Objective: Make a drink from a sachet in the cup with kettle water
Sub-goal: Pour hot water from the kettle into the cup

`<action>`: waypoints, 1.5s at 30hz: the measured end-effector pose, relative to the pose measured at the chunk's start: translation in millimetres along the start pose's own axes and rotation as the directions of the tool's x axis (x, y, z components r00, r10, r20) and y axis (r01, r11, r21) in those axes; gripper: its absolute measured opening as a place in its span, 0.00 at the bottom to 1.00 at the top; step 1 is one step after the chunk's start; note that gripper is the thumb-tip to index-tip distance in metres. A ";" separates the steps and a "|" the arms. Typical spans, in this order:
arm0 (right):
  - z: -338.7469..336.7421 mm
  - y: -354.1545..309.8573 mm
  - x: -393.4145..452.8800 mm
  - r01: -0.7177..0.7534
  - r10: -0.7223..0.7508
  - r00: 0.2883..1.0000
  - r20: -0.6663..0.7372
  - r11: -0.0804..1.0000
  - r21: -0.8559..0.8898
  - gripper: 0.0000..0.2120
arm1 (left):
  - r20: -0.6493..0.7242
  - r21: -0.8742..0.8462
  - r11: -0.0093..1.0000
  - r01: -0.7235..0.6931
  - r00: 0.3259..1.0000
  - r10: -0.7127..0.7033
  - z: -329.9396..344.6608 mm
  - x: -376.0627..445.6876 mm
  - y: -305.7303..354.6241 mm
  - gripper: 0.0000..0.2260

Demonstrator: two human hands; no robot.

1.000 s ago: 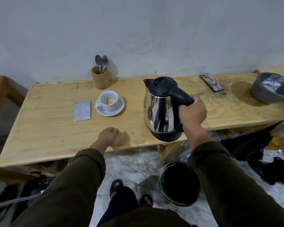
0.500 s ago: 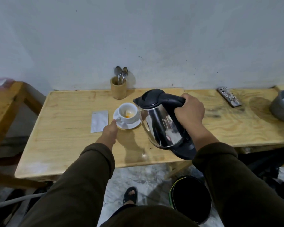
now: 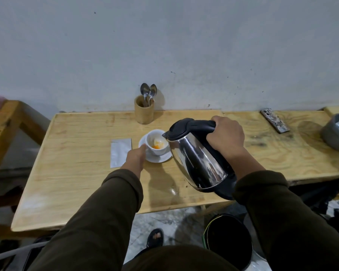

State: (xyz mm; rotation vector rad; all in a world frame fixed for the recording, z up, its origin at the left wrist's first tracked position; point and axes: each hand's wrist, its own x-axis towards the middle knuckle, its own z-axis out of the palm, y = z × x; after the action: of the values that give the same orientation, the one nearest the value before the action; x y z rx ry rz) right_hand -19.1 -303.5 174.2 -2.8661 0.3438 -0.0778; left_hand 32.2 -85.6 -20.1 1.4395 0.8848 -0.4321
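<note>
A white cup [image 3: 159, 151] stands on a white saucer [image 3: 157, 158] on the wooden table [image 3: 76, 173]; orange and pale powder lies inside it. My right hand [image 3: 226, 137] grips the black handle of a steel kettle [image 3: 200, 163], tilted with its spout at the cup's right rim. No water stream shows. My left hand [image 3: 135, 158] touches the saucer's left edge, fingers closed on it. A silver sachet [image 3: 120, 152] lies flat just left of the saucer.
A wooden holder with two spoons [image 3: 144, 111] stands at the wall behind the cup. A phone [image 3: 274, 120] and a grey bowl [image 3: 336, 133] lie at the right. A black bin [image 3: 228, 241] stands on the floor below the table edge.
My right hand carried the kettle left from the table's front edge and tipped its spout to the cup. My left hand moved from the front edge up to the saucer.
</note>
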 end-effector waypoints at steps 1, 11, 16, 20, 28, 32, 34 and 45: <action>0.7 -1.4 0.9 0.002 -0.002 1.000 0.006 1.000 -0.007 0.12 | -0.005 0.016 1.000 -0.005 1.000 0.005 0.2 -6.0 3.0 0.30; 2.0 -9.9 7.8 0.010 -0.007 0.998 0.063 0.999 -0.042 0.13 | -0.017 0.070 0.997 0.018 1.000 -0.017 4.6 -11.6 9.9 0.28; -1.7 -13.7 9.1 0.016 -0.011 0.998 0.065 0.998 -0.067 0.13 | -0.001 0.055 0.998 0.016 1.000 -0.016 5.6 -9.9 9.5 0.28; -6.3 -17.5 10.6 0.025 -0.019 0.998 0.068 0.996 -0.091 0.13 | 0.011 0.063 0.998 -0.005 1.000 0.005 5.2 -9.9 8.3 0.27; -10.4 -18.0 11.3 0.015 -0.007 0.997 0.073 0.993 -0.114 0.15 | 0.016 0.049 0.999 0.000 1.000 -0.001 5.2 -13.0 11.5 0.26; -11.6 -18.0 10.6 0.012 -0.001 0.996 0.092 0.993 -0.116 0.16 | 0.014 0.045 0.999 -0.011 1.000 0.011 5.7 -13.1 11.3 0.27; -12.4 -18.0 9.7 0.018 -0.006 0.995 0.098 0.992 -0.125 0.15 | 0.011 0.050 0.999 -0.009 1.000 0.008 6.6 -13.6 11.1 0.27; -14.0 -19.8 8.5 0.030 -0.013 0.994 0.110 0.987 -0.156 0.13 | 0.007 0.050 0.999 0.015 1.000 -0.015 4.2 -23.6 14.4 0.27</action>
State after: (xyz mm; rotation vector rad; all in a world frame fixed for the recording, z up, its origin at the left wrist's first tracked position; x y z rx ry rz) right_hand -7.5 -290.4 193.0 -3.0152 0.3100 0.1064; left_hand 29.1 -93.6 6.5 1.4766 0.8844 -0.4735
